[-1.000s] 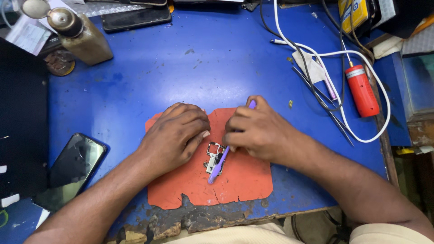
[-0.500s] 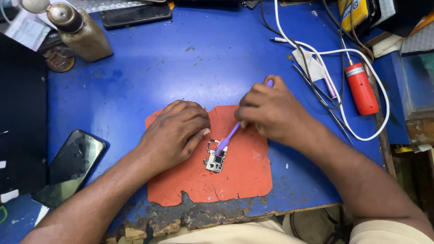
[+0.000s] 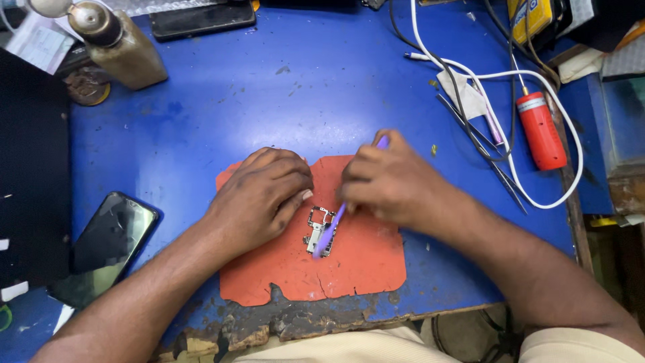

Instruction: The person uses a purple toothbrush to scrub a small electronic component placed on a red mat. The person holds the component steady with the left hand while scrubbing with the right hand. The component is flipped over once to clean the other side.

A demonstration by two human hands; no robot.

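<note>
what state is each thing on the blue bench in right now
small silver circuit board: flat on the orange mat
purple brush: tilted, its tip on the board
left hand: fingertips at the board's edge
right hand: closed around the brush
black phone: screen dark, lying flat

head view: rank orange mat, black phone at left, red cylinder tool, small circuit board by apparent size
1. orange mat, clearly largest
2. black phone
3. red cylinder tool
4. circuit board, smallest, partly covered by the purple brush in the right hand

The left hand steadies the board.
</note>
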